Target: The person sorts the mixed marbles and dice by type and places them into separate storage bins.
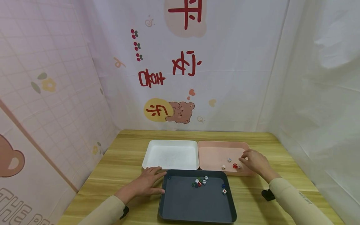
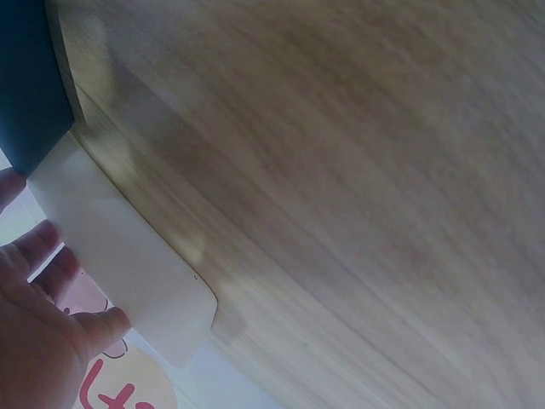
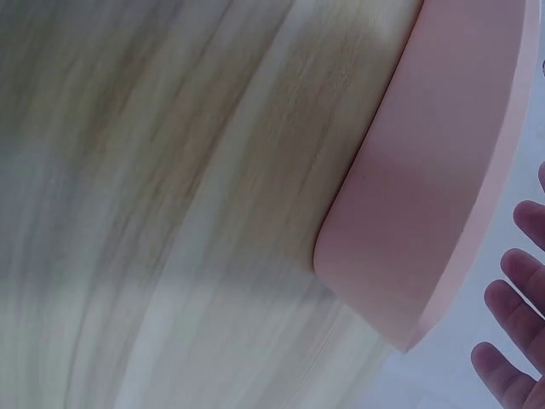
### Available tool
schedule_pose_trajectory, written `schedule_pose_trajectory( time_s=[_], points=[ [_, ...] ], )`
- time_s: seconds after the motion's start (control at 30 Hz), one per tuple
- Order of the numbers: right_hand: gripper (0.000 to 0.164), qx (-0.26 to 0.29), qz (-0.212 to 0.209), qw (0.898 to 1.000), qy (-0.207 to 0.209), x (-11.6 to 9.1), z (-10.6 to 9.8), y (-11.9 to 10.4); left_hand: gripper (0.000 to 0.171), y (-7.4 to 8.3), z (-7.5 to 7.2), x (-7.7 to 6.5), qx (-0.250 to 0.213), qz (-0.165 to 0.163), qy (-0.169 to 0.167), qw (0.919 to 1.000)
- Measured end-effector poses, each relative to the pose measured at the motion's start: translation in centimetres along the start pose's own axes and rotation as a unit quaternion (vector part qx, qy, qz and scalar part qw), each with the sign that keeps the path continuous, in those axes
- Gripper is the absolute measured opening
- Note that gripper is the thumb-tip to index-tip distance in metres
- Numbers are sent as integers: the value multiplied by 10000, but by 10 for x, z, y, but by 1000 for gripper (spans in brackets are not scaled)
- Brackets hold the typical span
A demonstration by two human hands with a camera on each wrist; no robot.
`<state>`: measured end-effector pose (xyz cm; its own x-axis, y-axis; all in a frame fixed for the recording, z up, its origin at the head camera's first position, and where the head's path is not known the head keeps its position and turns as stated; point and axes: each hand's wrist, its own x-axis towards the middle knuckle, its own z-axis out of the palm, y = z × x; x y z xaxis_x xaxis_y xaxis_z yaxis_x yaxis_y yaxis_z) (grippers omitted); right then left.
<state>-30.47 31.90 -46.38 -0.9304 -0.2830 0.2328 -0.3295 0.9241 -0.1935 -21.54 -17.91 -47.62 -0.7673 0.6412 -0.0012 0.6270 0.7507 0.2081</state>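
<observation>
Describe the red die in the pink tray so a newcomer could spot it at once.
On the wooden table, find the pink tray, right of the white tray. Inside, left of the right hand, sits the red die, the only red one there; its neighbouring dice are whitish.

Head camera faces forward, down — wrist cameras, much nearer, share the wooden table (image 1: 121,162)

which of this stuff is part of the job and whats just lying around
Part of the job, it seems:
dark tray, beside the left hand
pink tray, with the right hand at its edge
dice in both trays
small blue and green pieces
white tray, probably

Just surroundings:
wooden table
printed backdrop
</observation>
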Motion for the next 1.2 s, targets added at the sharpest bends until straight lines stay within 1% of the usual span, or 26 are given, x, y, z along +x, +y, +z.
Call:
schedule_pose_trajectory(
  time_s=[0.3, 0.53, 0.67, 0.9, 1.07, 1.2],
  points=[
    [14, 73, 54, 9998, -166, 3, 0, -7, 77, -2, 3, 1, -13, 52, 85, 10000],
    [14, 175, 30, 9995, -252, 3, 2, -13, 77, -5, 5, 0, -43, -7, 78, 10000],
    [14, 233, 23, 9996, -182, 2, 3, -17, 77, -5, 5, 0, -66, 11, 92, 9999],
    [16, 288, -169, 9994, -25, 3, 3, -29, 77, -5, 5, 0, -76, 66, 168, 9998],
    [16, 437, -236, 9987, 127, 4, 6, -37, 78, -6, 4, 2, -109, 99, 163, 9998],
    [14, 585, -337, 9973, 285, 6, 8, -43, 79, -7, 4, 2, -127, 42, 109, 9999]
  ],
)
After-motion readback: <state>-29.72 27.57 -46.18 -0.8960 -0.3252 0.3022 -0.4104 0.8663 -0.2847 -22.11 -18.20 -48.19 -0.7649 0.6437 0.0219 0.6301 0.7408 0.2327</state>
